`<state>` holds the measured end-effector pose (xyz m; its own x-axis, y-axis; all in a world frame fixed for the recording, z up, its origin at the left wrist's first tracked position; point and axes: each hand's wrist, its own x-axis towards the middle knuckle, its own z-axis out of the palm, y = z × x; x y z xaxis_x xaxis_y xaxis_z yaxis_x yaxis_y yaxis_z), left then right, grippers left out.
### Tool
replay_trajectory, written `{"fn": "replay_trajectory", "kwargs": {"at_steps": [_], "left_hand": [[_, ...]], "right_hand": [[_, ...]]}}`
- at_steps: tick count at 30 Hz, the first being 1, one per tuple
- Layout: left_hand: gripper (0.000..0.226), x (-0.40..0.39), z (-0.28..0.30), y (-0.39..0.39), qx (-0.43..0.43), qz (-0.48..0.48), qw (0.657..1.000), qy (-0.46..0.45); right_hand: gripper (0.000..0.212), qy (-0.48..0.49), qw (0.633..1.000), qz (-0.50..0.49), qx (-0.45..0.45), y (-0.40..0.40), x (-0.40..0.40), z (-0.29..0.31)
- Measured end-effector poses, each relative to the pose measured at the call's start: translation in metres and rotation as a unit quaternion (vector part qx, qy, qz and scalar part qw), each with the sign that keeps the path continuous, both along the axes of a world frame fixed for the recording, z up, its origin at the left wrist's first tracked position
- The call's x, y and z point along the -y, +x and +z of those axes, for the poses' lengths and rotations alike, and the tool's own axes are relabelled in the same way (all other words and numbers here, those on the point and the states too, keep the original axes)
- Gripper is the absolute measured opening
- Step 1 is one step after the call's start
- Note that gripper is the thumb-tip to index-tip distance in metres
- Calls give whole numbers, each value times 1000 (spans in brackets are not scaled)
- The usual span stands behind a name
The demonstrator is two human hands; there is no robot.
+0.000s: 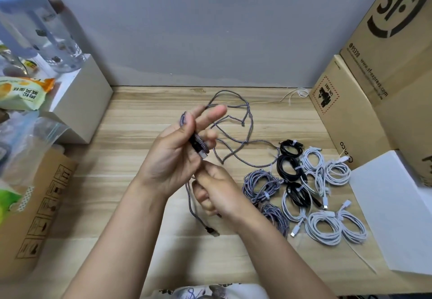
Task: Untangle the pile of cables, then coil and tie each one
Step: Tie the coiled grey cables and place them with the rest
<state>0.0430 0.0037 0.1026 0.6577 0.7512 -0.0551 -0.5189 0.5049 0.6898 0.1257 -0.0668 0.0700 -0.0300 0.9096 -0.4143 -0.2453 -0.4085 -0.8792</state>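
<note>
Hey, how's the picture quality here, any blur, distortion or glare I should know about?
Head view: wide-angle bending tilts the cardboard boxes and the bottle at the edges; the left hand is slightly motion-soft; the braided cable and the coiled bundles read clearly; lighting is soft and even, with faint shadows and no strong glare.

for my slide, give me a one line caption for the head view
Left hand and right hand wind a grey braided cable above the wooden table, beside tied coils.
</note>
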Motion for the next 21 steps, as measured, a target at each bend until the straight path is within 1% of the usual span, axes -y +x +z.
{"fn": "replay_trajectory", "kwargs": {"at_steps": [1, 3, 6, 10, 12, 13, 14, 16, 17, 19, 21], "left_hand": [[26, 1, -1, 0, -38, 14, 999, 30], [9, 0, -5, 2, -94, -6, 992, 81], [15, -5, -10, -1, -149, -25, 982, 115], [16, -8, -10, -8, -185, -65, 972, 128], [13, -10, -11, -11, -239, -94, 957, 137], [12, -10, -10, -13, -274, -114, 943, 153], [14, -10, -8, -14, -307, -134, 925, 182], [19, -6, -6, -14, -360, -174, 883, 244], [24, -3, -3, -12, -378, -185, 872, 251], [48, 3, 5, -9, -385, -191, 868, 249], [62, 5, 7, -9, -387, -201, 863, 255]], "right_hand": [[37, 13, 999, 9, 42, 2, 2, 0], [33, 48, 989, 29, 136, 8, 5, -1], [31, 79, 964, 51, 248, 15, 9, -1], [24, 96, 940, 36, 326, 22, 13, 4], [23, 123, 911, 19, 393, 23, 14, 4], [20, 135, 899, 1, 417, 24, 14, 5], [18, 142, 892, -17, 430, 24, 14, 7], [22, 170, 885, -32, 432, 25, 13, 12], [22, 194, 882, -35, 427, 25, 11, 15], [20, 238, 872, -63, 424, 25, 7, 19], [23, 266, 856, -112, 429, 26, 2, 22]]}}
